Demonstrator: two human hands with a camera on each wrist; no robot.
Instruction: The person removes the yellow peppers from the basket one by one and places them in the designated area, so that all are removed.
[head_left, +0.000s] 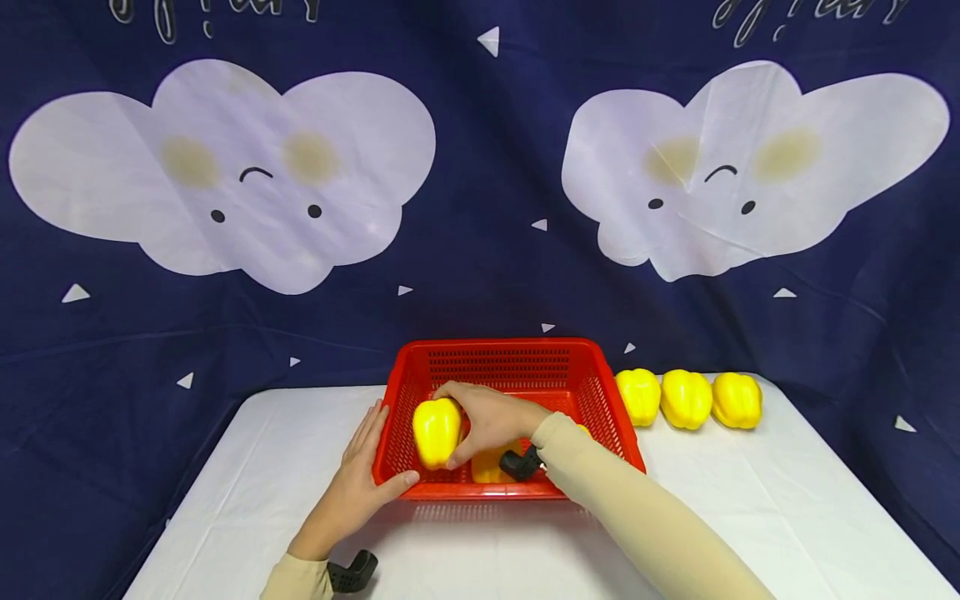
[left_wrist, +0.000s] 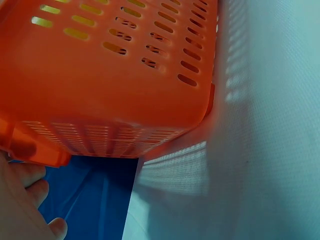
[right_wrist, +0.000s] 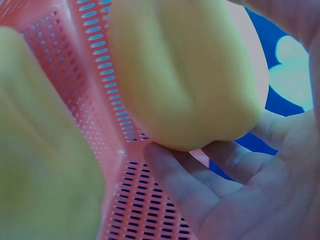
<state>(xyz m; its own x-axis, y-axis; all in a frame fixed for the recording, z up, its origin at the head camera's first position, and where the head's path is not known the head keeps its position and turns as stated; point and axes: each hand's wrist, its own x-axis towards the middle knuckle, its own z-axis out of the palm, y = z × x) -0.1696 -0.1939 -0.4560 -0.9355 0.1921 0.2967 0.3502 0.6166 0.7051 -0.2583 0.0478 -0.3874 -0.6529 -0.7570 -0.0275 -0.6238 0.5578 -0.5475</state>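
A red perforated basket (head_left: pixel 510 492) stands on the white table. Inside its left part, my right hand (head_left: pixel 491 421) grips a yellow bell pepper (head_left: pixel 437 433), thumb on the near side and fingers behind. The right wrist view shows the same bell pepper (right_wrist: pixel 185 75) with fingers curled round its end. Below that hand, another yellow bell pepper (head_left: pixel 489 467) lies in the basket, partly hidden by the wrist. A sliver of yellow (head_left: pixel 584 430) shows beside the right sleeve. My left hand (head_left: pixel 363 471) rests against the basket's left side, fingers straight, thumb over the near rim corner.
Three yellow bell peppers (head_left: pixel 686 400) sit in a row on the white table (head_left: pixel 750 500), right of the basket. A dark blue cloth (head_left: pixel 495 250) with cloud prints hangs behind the table.
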